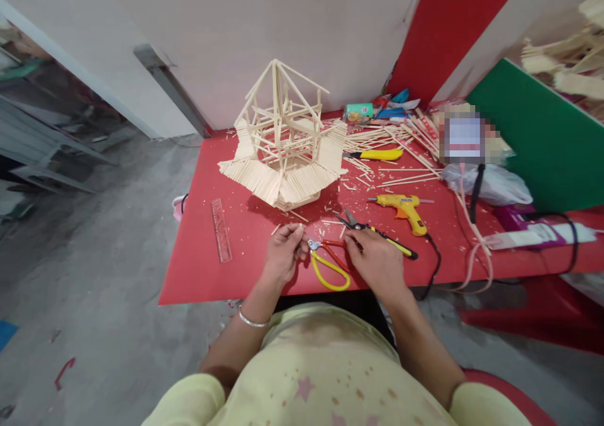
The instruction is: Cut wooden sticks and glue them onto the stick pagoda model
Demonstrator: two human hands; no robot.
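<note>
My left hand (pixel 285 251) is closed in a pinch near the table's front edge; whatever its fingertips hold is too small to make out. Just right of it are scissors (pixel 330 274) with short metal blades, one yellow and one red handle, spread apart. My right hand (pixel 377 261) has curled fingers at the red handle, its palm side hidden. Beside and partly under this hand lie black-jawed pliers (pixel 352 221) and a yellow-and-black handle (pixel 401 247). Beyond both hands stands a model of thin wooden sticks (pixel 283 155), with an open frame above a flared, slatted skirt.
On the red table (pixel 189 281) lie a clear ruler (pixel 221 231), a yellow glue gun (pixel 406 211) with a black cord, and a yellow cutter knife (pixel 382 155). Loose sticks (pixel 377 138) and scraps spread behind. A green board (pixel 533 143) leans at the right.
</note>
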